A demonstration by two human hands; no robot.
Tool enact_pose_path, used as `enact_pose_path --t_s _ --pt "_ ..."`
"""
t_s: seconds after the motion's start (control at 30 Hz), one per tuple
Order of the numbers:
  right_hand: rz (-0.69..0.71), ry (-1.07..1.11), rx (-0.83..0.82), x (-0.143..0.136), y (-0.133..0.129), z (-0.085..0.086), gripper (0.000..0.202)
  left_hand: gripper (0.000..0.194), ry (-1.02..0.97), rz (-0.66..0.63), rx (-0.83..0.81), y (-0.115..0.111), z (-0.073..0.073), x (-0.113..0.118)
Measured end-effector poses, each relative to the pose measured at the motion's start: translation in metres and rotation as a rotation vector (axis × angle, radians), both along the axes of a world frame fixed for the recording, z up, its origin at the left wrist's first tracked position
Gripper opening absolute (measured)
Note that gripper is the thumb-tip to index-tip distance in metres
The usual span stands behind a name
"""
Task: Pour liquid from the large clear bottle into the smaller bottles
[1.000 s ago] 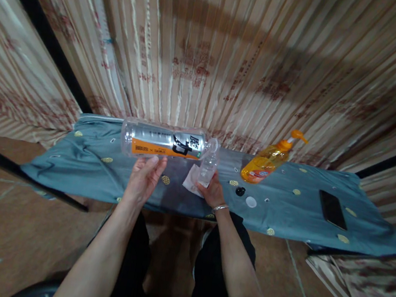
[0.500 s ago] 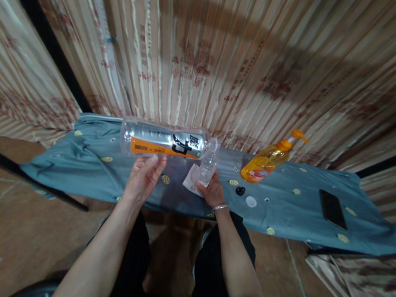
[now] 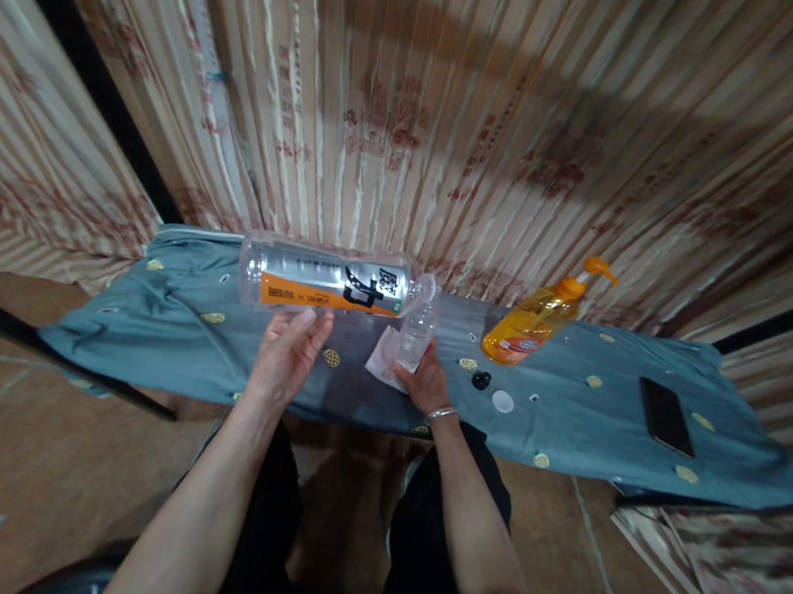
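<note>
My left hand (image 3: 288, 350) is closed on a large clear plastic bottle (image 3: 327, 283) with a silver and orange label, fingers behind and under it. The bottle lies nearly level, its neck pointing right at the mouth of a small clear bottle (image 3: 419, 326). My right hand (image 3: 426, 380) is wrapped round the lower part of that small bottle, which stands almost upright. A folded white tissue (image 3: 383, 358) lies under and beside it. Just right of my right hand are a black cap (image 3: 481, 380) and a white round lid (image 3: 503, 401). Whether liquid passes between the bottles, I cannot tell.
An orange pump bottle (image 3: 528, 327) of yellow liquid stands at the back right. A dark phone (image 3: 666, 417) lies farther right on the blue-green cloth (image 3: 593, 436) covering the narrow table. Striped curtains (image 3: 436, 60) hang behind, and dark metal poles (image 3: 88, 53) frame the sides.
The large bottle has turned slightly about its length and shifted a touch to the left. Both hands stay almost where they were.
</note>
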State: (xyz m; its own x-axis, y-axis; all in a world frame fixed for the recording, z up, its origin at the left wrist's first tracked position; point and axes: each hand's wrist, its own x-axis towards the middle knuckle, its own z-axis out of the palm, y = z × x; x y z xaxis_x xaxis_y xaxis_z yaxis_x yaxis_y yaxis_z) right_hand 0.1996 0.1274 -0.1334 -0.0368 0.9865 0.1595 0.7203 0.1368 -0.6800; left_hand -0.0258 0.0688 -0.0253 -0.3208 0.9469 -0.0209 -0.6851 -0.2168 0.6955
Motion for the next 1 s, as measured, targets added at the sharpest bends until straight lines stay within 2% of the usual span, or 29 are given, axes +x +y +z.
enact_pose_path --t_s 0.43,0.77,1.0 --pt "0.029 0.031 0.027 0.0033 0.0017 -0.0064 0.088 0.037 -0.013 -0.006 0.014 -0.0007 0.0017 0.0005" --pt "0.025 0.008 0.02 0.002 0.0001 -0.0015 0.088 0.037 0.001 -0.023 0.036 -0.0003 0.0007 -0.0003" --pt "0.017 0.006 0.039 0.0028 0.0015 -0.0058 0.087 0.045 -0.033 -0.012 0.015 -0.0009 0.0042 0.0009"
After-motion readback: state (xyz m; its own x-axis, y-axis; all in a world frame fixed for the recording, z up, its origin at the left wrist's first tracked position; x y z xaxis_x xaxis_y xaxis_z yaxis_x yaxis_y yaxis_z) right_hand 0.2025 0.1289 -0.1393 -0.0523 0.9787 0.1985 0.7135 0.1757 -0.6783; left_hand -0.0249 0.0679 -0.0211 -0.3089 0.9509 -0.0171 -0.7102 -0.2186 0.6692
